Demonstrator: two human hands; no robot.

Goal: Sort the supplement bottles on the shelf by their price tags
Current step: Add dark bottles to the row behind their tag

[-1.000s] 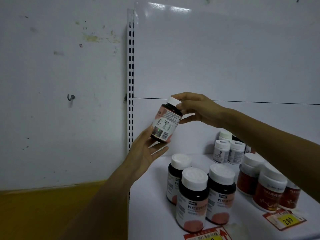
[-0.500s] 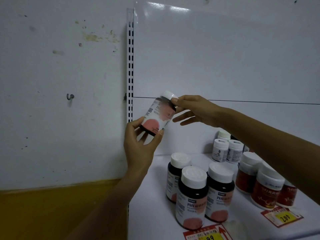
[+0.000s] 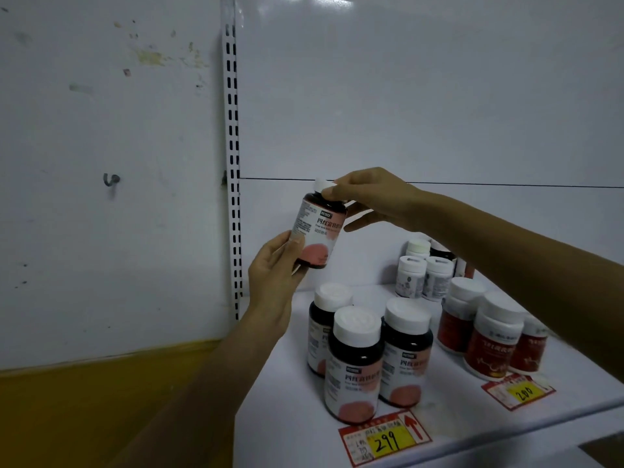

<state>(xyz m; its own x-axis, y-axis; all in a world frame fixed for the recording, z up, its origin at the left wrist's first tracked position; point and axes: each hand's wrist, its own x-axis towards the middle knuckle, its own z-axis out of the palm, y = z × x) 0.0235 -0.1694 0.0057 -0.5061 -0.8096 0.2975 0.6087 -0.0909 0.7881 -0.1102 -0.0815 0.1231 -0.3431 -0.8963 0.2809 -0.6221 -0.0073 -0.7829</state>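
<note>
— So, where is the dark brown plastic bottle with the white cap and pink-and-white label [image 3: 317,228] being kept?

— It is held up in the air, above the white shelf [image 3: 287,383], a bit tilted. Its bottom is gripped by the left hand [image 3: 275,275]. Its white cap is pinched by the right hand [image 3: 368,197].

— What is seen on the shelf under it?

— Three more dark bottles with white caps and pink labels [image 3: 354,363] are stood close together. Just in front of them a red and yellow price tag marked 299 [image 3: 385,439] is laid flat.

— And further right?

— Red-labelled bottles with white caps [image 3: 493,342] are grouped behind a red and yellow tag marked 200 [image 3: 520,390]. Small white bottles [image 3: 422,275] are lined up near the back wall.
</note>
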